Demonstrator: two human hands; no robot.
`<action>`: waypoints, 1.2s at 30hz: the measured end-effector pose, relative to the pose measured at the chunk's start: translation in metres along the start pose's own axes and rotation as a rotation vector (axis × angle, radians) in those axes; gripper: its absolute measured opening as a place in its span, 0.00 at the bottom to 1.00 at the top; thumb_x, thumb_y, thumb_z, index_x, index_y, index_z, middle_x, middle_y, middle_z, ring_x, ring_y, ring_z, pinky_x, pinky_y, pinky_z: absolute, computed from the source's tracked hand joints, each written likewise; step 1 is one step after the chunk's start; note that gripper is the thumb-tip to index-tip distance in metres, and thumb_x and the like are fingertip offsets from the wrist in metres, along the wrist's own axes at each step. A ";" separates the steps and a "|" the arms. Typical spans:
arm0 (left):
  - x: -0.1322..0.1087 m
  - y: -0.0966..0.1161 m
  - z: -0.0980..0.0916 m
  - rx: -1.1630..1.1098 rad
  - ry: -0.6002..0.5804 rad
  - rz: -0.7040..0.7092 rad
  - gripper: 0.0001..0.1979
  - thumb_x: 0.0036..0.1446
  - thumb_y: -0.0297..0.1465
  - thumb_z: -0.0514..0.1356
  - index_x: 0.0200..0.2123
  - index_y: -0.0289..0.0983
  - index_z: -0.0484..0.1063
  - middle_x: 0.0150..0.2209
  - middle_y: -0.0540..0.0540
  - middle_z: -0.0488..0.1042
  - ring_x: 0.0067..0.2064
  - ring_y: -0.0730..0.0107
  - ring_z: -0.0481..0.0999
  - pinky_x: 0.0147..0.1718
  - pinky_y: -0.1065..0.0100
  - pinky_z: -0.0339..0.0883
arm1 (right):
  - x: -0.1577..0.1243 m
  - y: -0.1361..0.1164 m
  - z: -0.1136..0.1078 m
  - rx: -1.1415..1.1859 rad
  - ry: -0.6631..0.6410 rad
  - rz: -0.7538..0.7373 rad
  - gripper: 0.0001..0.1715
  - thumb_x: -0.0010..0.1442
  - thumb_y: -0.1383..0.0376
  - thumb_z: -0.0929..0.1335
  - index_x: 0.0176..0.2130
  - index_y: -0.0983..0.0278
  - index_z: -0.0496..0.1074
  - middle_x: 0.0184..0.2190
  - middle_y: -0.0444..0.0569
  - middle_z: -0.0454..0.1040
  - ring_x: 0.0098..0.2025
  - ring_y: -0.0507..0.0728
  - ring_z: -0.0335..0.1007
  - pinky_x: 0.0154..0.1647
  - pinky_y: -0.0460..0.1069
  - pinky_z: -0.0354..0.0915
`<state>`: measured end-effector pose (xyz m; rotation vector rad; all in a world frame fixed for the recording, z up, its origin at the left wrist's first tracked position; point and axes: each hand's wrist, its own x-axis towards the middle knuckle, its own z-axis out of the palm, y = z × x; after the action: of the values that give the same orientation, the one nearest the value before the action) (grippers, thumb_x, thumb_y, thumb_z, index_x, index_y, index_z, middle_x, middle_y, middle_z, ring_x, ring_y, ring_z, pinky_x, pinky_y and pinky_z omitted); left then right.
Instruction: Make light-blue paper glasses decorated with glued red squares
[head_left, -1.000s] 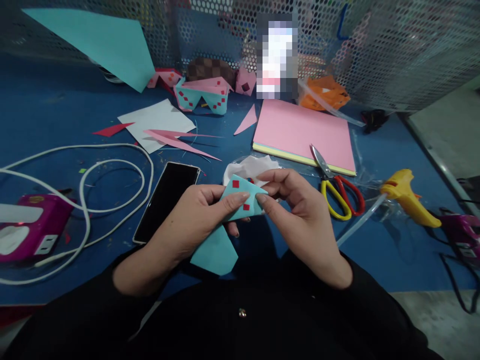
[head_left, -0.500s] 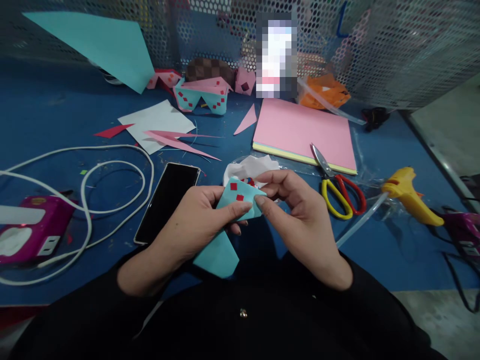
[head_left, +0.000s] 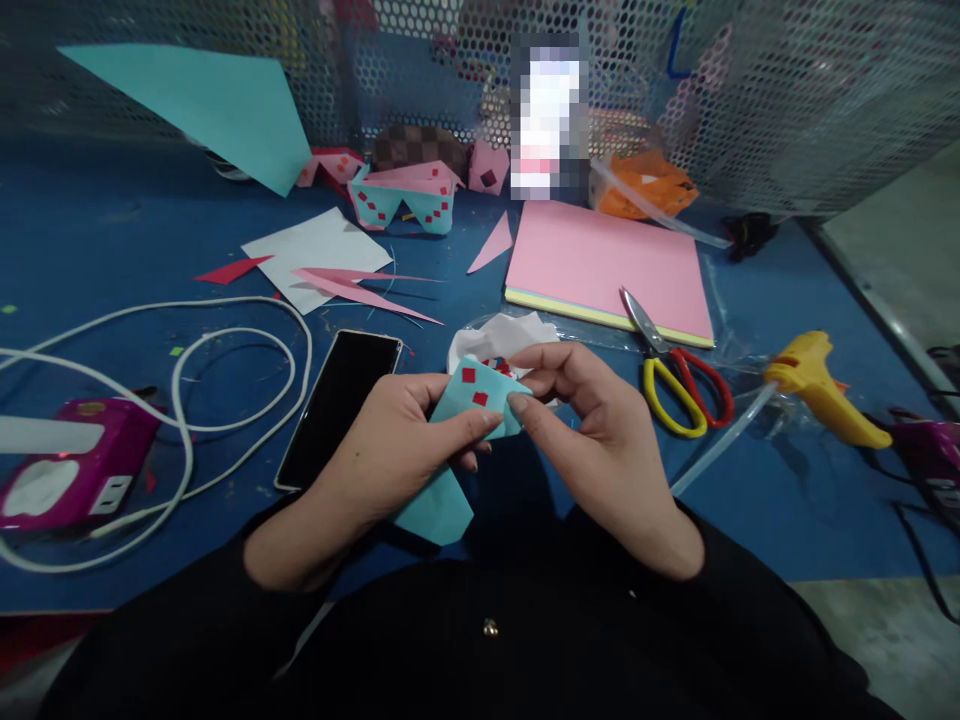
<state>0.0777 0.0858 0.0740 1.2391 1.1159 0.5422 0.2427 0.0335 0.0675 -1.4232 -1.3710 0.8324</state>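
Between my hands is a folded turquoise paper shape [head_left: 439,505] with red square patches on its upper part. My left hand [head_left: 390,430] is closed around its left side, thumb lying across the top face. The right hand [head_left: 585,430] pinches the upper right corner between thumb and fingertips. Part of the paper is hidden behind my left fingers. Just beyond the paper lies a crumpled white paper [head_left: 517,330] with small red bits in it, partly covered by my right fingers.
A dark phone [head_left: 337,400] lies left of my hands, near a white cable [head_left: 180,400] and purple box [head_left: 124,460]. Scissors [head_left: 667,385] rest against a pink paper stack [head_left: 607,265]. A yellow glue gun [head_left: 821,390] is at right. Folded paper glasses [head_left: 405,195] stand at the back.
My hands keep the same grip on the turquoise paper. Its lower flap has risen slightly and shows a little less. The view has shifted slightly.
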 end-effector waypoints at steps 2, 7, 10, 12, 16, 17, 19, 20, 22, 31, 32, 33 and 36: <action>-0.001 0.000 0.000 0.002 -0.003 -0.009 0.06 0.49 0.32 0.70 0.27 0.36 0.79 0.22 0.52 0.78 0.20 0.77 0.74 0.21 0.78 0.66 | 0.000 -0.001 0.000 -0.005 0.003 0.002 0.14 0.58 0.71 0.67 0.45 0.62 0.72 0.31 0.39 0.73 0.34 0.50 0.70 0.36 0.47 0.65; -0.003 -0.001 -0.005 -0.017 -0.056 -0.068 0.17 0.56 0.45 0.65 0.32 0.36 0.79 0.20 0.49 0.77 0.17 0.75 0.70 0.16 0.76 0.63 | 0.002 -0.003 -0.001 0.076 0.024 0.019 0.13 0.57 0.70 0.68 0.44 0.62 0.71 0.29 0.40 0.73 0.32 0.51 0.70 0.37 0.48 0.66; -0.003 -0.002 -0.009 -0.011 -0.062 -0.054 0.21 0.56 0.50 0.63 0.39 0.37 0.79 0.22 0.49 0.78 0.19 0.73 0.72 0.17 0.75 0.65 | 0.004 -0.003 -0.003 0.139 0.058 0.050 0.13 0.56 0.69 0.69 0.44 0.62 0.71 0.28 0.40 0.72 0.31 0.51 0.70 0.34 0.48 0.66; -0.004 -0.002 -0.012 0.030 -0.044 -0.005 0.17 0.54 0.46 0.67 0.37 0.38 0.80 0.25 0.49 0.79 0.22 0.73 0.74 0.20 0.75 0.67 | 0.005 -0.003 -0.005 0.161 0.098 0.064 0.13 0.56 0.68 0.69 0.44 0.63 0.71 0.28 0.40 0.71 0.31 0.51 0.69 0.34 0.49 0.66; -0.009 0.006 -0.016 0.135 0.020 0.075 0.14 0.54 0.42 0.67 0.26 0.38 0.77 0.18 0.54 0.72 0.17 0.80 0.63 0.15 0.78 0.56 | 0.007 -0.004 -0.008 0.254 0.100 0.094 0.14 0.57 0.64 0.71 0.44 0.63 0.71 0.28 0.41 0.72 0.30 0.51 0.69 0.32 0.49 0.64; -0.011 0.009 -0.016 0.151 0.035 0.086 0.14 0.55 0.41 0.67 0.25 0.38 0.77 0.16 0.55 0.69 0.15 0.80 0.60 0.14 0.77 0.53 | 0.007 -0.004 -0.008 0.287 0.078 0.101 0.15 0.56 0.63 0.71 0.44 0.63 0.71 0.29 0.42 0.73 0.31 0.52 0.69 0.32 0.49 0.65; -0.015 0.015 -0.017 0.190 0.053 0.111 0.13 0.55 0.40 0.66 0.25 0.39 0.77 0.14 0.56 0.66 0.14 0.79 0.58 0.13 0.76 0.52 | 0.007 -0.005 -0.010 0.339 0.022 0.105 0.18 0.56 0.62 0.73 0.45 0.63 0.71 0.32 0.45 0.76 0.32 0.53 0.71 0.34 0.50 0.67; -0.017 0.019 -0.017 0.212 0.056 0.126 0.12 0.55 0.40 0.66 0.25 0.39 0.76 0.13 0.57 0.65 0.14 0.79 0.58 0.14 0.76 0.53 | 0.007 -0.005 -0.010 0.351 -0.004 0.102 0.19 0.55 0.61 0.73 0.46 0.64 0.71 0.33 0.46 0.77 0.33 0.53 0.72 0.35 0.51 0.68; -0.019 0.026 -0.017 0.257 0.058 0.158 0.12 0.55 0.39 0.65 0.24 0.40 0.76 0.12 0.57 0.64 0.14 0.78 0.58 0.14 0.75 0.54 | 0.007 -0.005 -0.010 0.348 -0.028 0.089 0.20 0.54 0.61 0.74 0.46 0.64 0.72 0.35 0.46 0.78 0.33 0.53 0.72 0.36 0.51 0.68; -0.027 0.037 -0.009 0.333 0.072 0.216 0.12 0.53 0.39 0.65 0.21 0.40 0.76 0.14 0.55 0.66 0.16 0.74 0.62 0.16 0.73 0.55 | 0.005 -0.006 -0.008 0.404 0.008 0.043 0.14 0.51 0.64 0.74 0.40 0.62 0.73 0.30 0.43 0.76 0.30 0.52 0.70 0.32 0.48 0.66; -0.027 0.038 -0.008 0.339 0.075 0.219 0.12 0.53 0.40 0.65 0.21 0.40 0.75 0.14 0.55 0.67 0.17 0.74 0.62 0.16 0.73 0.55 | 0.004 -0.006 -0.008 0.412 0.016 0.039 0.14 0.50 0.64 0.74 0.39 0.62 0.73 0.30 0.43 0.76 0.30 0.52 0.71 0.32 0.48 0.66; -0.027 0.038 -0.008 0.346 0.079 0.221 0.13 0.52 0.40 0.65 0.21 0.40 0.75 0.15 0.55 0.67 0.17 0.74 0.63 0.16 0.73 0.54 | 0.003 -0.006 -0.008 0.420 0.026 0.036 0.14 0.50 0.64 0.74 0.39 0.62 0.73 0.30 0.43 0.76 0.30 0.52 0.71 0.32 0.48 0.66; -0.028 0.040 -0.006 0.347 0.089 0.222 0.14 0.52 0.41 0.65 0.20 0.39 0.75 0.15 0.54 0.68 0.17 0.74 0.63 0.16 0.73 0.54 | 0.000 -0.005 -0.009 0.439 0.030 0.040 0.16 0.51 0.62 0.75 0.40 0.62 0.72 0.30 0.43 0.77 0.30 0.52 0.71 0.32 0.49 0.67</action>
<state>0.0698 0.0773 0.1217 1.6671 1.1875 0.5914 0.2494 0.0311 0.0755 -1.1166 -1.0565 1.0584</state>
